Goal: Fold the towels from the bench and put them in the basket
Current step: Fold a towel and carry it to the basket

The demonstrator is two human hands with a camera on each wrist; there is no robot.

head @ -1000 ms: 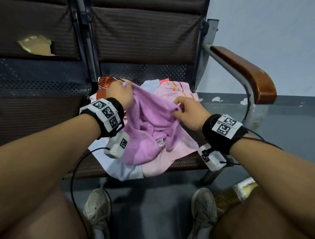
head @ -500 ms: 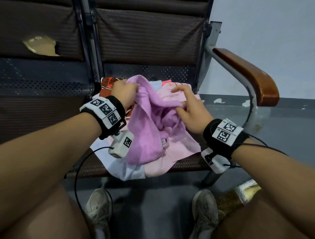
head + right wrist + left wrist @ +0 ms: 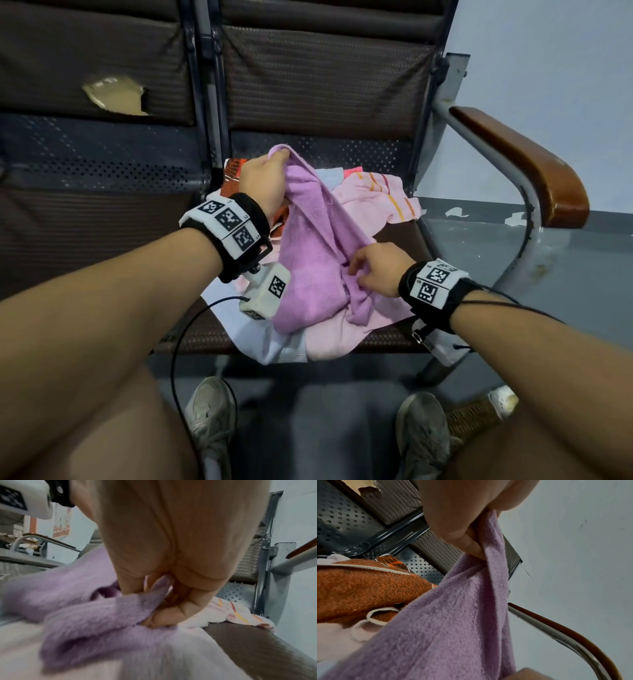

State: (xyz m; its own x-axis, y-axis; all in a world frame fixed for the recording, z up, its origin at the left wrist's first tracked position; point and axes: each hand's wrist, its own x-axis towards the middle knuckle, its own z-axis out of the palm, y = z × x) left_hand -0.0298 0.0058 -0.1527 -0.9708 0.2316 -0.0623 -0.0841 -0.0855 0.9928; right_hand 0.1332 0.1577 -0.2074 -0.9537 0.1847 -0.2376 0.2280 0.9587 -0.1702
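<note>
A purple towel (image 3: pixel 315 253) lies crumpled on top of a heap of towels on the bench seat (image 3: pixel 397 236). My left hand (image 3: pixel 263 178) pinches one corner of it and holds that corner up near the seat back; the grip shows in the left wrist view, on the purple towel (image 3: pixel 447 622). My right hand (image 3: pixel 373 270) grips a lower fold of the same towel at the seat's right side, its fingers curled round the purple towel (image 3: pixel 106 614). Under it lie a pale pink towel (image 3: pixel 342 335), a pink striped towel (image 3: pixel 380 195), an orange patterned towel (image 3: pixel 236 174) and a light blue towel (image 3: pixel 222 308).
A wooden armrest (image 3: pixel 520 164) on a metal tube curves down at the right of the seat. The neighbouring seat (image 3: pixel 85 205) at the left has a torn backrest. A brown woven object (image 3: pixel 476 418) shows on the floor by my right shoe. My knees fill the bottom of the head view.
My left hand has raised the purple towel's corner up and back. My right hand has slid down along the towel toward me and now grips a lower fold.
</note>
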